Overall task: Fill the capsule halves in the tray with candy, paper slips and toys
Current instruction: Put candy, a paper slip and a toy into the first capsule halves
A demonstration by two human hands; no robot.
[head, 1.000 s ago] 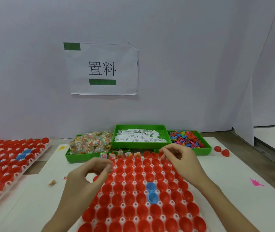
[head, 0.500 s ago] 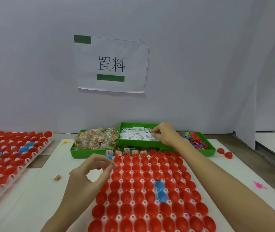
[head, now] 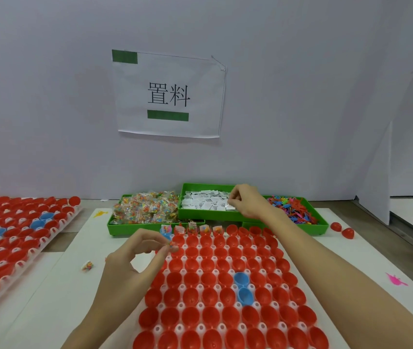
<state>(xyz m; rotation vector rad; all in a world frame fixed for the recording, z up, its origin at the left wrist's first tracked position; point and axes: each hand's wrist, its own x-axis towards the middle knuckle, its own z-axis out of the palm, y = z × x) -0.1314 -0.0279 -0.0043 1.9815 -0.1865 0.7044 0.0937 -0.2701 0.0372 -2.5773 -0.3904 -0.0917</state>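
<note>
A white tray point(head: 201, 258) of red capsule halves, with two blue ones point(head: 242, 288), lies in front of me. Several halves in its far row hold candy packets point(head: 192, 229). My left hand point(head: 135, 263) pinches a small candy packet point(head: 173, 245) over the tray's far left corner. My right hand point(head: 247, 204) reaches into the green bin of white paper slips point(head: 206, 203) and pinches slips at its right side. A green bin of candy packets point(head: 147, 210) stands to the left of it, a green bin of coloured toys point(head: 293, 209) to the right.
A second tray of red and blue halves point(head: 11, 238) lies at the left. A loose candy packet point(head: 87, 266) and a pink toy point(head: 396, 280) lie on the white mat. Two red halves point(head: 342, 229) sit right of the bins. A wall with a paper sign point(head: 169, 95) closes the back.
My right hand has left the tray's far row and reached up into the paper slip bin. My left hand stayed near the tray's far left corner, holding candy.
</note>
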